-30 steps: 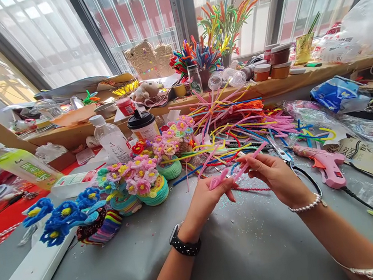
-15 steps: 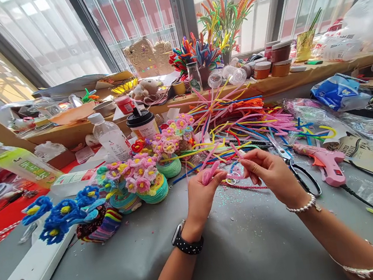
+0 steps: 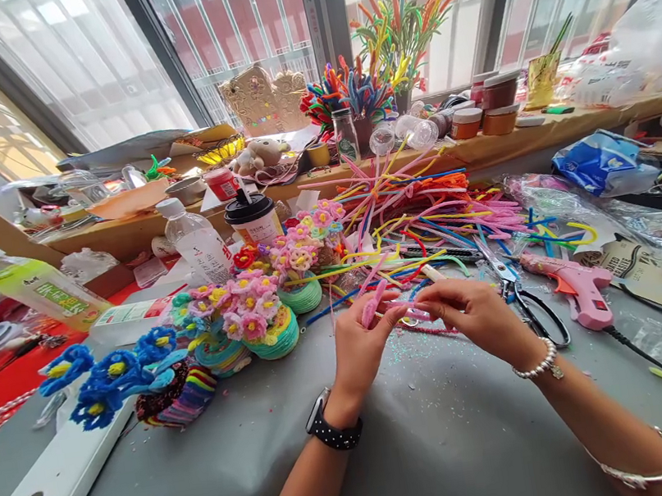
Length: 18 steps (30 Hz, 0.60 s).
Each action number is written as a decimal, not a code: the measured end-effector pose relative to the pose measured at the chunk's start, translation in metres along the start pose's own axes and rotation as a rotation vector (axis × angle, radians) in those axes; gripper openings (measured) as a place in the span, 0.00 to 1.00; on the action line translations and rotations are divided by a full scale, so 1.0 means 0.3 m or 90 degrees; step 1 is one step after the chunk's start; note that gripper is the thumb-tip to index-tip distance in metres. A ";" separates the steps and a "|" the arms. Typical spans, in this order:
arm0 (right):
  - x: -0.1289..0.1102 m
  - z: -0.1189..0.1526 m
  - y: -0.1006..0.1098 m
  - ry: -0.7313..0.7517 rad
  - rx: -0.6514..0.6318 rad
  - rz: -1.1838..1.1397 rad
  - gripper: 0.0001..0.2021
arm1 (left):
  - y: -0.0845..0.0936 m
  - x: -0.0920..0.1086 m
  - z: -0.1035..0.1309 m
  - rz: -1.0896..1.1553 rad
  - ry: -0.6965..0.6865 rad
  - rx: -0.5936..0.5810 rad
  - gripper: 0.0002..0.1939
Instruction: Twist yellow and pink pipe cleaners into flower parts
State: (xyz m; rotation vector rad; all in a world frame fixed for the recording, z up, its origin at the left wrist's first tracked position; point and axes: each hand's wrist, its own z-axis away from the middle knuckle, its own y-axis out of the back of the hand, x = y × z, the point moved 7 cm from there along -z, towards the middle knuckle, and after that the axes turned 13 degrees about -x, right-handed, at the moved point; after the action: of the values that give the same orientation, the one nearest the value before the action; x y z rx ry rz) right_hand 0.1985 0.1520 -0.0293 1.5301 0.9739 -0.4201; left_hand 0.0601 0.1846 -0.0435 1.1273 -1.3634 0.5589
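A pink pipe cleaner [image 3: 375, 305], partly bent into loops, is pinched in my left hand [image 3: 361, 343] over the grey table. Its free length runs across to my right hand [image 3: 470, 310], whose thumb and fingers are closed on it. Just behind both hands lie loose pipe cleaners [image 3: 430, 208] in pink, yellow, blue and red. Glitter is scattered on the table below my right hand. To the left of my left hand stand pipe-cleaner flower pots, with pink flowers [image 3: 249, 306] nearest and blue flowers [image 3: 116, 371] farther out.
Black-handled scissors [image 3: 532, 305] and a pink glue gun [image 3: 582, 285] with its cord lie right of my hands. A lidded cup [image 3: 253, 220] and a clear bottle [image 3: 197, 243] stand behind the flowers. A white device [image 3: 60, 479] lies at the left. Jars [image 3: 465, 124] line the sill.
My right hand has come closer to my left and turned lower over the pipe cleaner. The piece between the hands is now shorter. My left hand has barely moved.
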 end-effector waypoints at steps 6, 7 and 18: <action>0.003 -0.005 -0.003 0.008 -0.029 0.001 0.09 | 0.004 0.003 0.000 -0.016 -0.004 0.007 0.12; 0.005 -0.005 -0.002 0.009 -0.026 0.003 0.10 | 0.005 0.003 0.000 -0.021 -0.004 0.008 0.12; -0.031 0.012 -0.049 0.133 0.002 0.292 0.14 | 0.022 -0.024 -0.006 0.024 0.046 0.035 0.11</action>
State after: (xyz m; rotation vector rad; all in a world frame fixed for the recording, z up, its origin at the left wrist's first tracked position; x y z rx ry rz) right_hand 0.1828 0.1447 -0.0326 1.7650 0.7450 0.0648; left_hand 0.0540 0.1909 -0.0480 1.1168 -1.3162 0.6614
